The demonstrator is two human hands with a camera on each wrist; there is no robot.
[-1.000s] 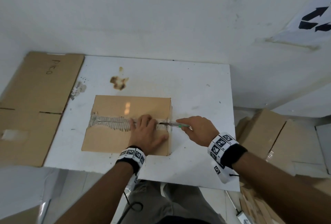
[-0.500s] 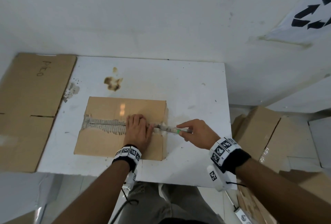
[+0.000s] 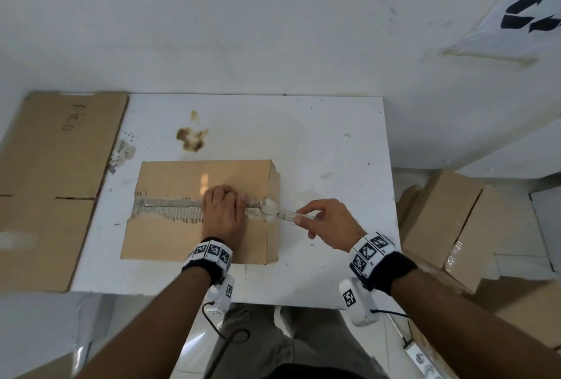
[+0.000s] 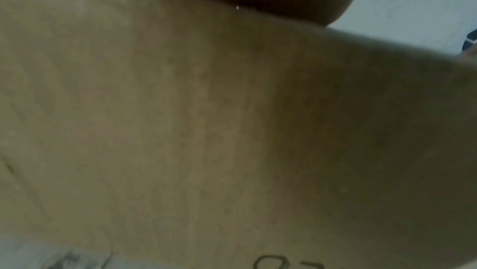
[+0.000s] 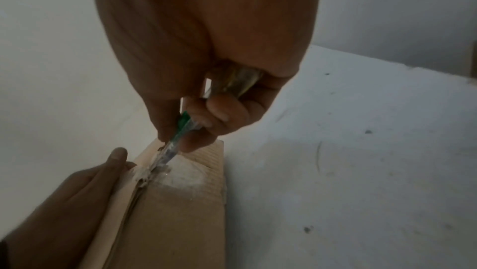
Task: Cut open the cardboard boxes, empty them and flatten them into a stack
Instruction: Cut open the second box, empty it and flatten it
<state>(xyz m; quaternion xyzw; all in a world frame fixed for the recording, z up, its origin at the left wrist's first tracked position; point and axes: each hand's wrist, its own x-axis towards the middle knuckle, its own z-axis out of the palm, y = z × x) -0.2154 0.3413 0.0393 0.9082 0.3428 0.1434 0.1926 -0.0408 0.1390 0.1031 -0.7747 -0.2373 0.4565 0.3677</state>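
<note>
Cardboard box (image 3: 188, 184) lies closed at centre frame on the white worktop (image 3: 318, 142), its torn tape seam (image 3: 167, 205) running left to right. Left hand (image 3: 223, 214) lies flat on the lid, fingers straight, pressing over the seam. Right hand (image 3: 329, 224), right of the box, grips a clear-handled cutting tool (image 3: 287, 214) with curled fingers, tip at the seam's right end; flattened cardboard (image 3: 51, 172) at left edge.

White table (image 3: 318, 148), brown stain (image 3: 191, 139); white wall (image 3: 243, 20) behind
</note>
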